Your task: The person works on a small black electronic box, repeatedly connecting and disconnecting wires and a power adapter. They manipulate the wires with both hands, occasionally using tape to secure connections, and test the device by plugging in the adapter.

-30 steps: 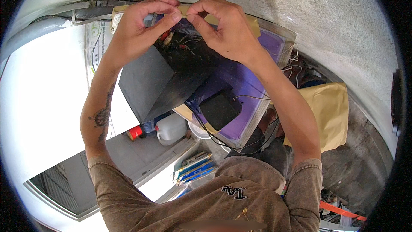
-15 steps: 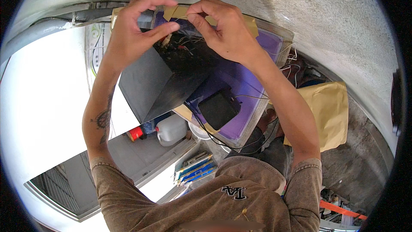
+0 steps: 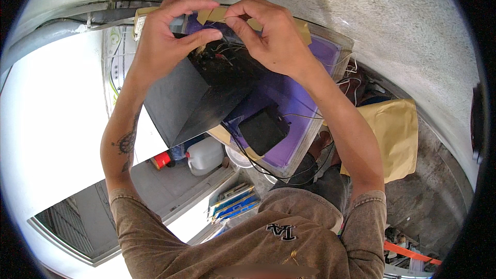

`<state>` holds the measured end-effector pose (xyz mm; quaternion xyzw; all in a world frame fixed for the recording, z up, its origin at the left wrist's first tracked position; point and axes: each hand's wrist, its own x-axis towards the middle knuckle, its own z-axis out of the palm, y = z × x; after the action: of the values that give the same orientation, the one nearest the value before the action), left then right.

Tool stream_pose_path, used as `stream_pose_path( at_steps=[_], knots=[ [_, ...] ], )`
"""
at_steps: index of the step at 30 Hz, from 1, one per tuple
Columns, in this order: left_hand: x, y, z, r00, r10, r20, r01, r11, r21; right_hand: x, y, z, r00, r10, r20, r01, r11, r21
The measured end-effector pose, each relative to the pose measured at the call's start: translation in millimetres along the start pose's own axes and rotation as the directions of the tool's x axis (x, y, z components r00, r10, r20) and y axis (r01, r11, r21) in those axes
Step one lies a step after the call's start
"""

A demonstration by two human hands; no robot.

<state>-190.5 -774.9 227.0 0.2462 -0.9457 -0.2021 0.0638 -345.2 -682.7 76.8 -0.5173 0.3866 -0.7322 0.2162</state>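
My right hand (image 3: 276, 36) is pinched, thumb against forefinger, on the end of a thin wire (image 3: 217, 20). That wire runs left into the gap of my left hand (image 3: 165, 33), whose thumb and fingers are spread apart. Below both hands stands a black box (image 3: 178, 106), its far end exposing a tangle of thin wires and small red parts (image 3: 221, 57). The box rests on a purple-topped board (image 3: 302, 98) with a pale worn frame. A smaller black square device (image 3: 263, 130), with a cable leaving its side, lies on the board nearer to me.
A brown paper envelope (image 3: 395, 134) lies right of the board. Black cables (image 3: 243, 150) loop over its near edge. Lower left are a white plastic jug (image 3: 206, 156) and a red-topped container (image 3: 162, 160). A rough pale wall (image 3: 382, 10) and a pipe (image 3: 57, 36) bound the far side.
My left hand has shifted slightly right and its fingertips have come closer to my right hand. The right hand keeps its pinch on the wire nearly in place.
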Motion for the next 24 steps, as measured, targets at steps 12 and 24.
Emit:
stream_pose_path(
  at_steps=[12,24],
  knots=[
    [0,-11,-3,0.998,-0.007,-0.057,0.004,0.999,-0.052,0,4,-1,1.0,-0.013,-0.006,0.013,1.0,0.012],
    [0,-9,3,0.993,-0.105,0.054,0.109,0.99,-0.089,-1,12,5,0.998,-0.056,-0.041,0.056,0.998,-0.013]
  ],
)
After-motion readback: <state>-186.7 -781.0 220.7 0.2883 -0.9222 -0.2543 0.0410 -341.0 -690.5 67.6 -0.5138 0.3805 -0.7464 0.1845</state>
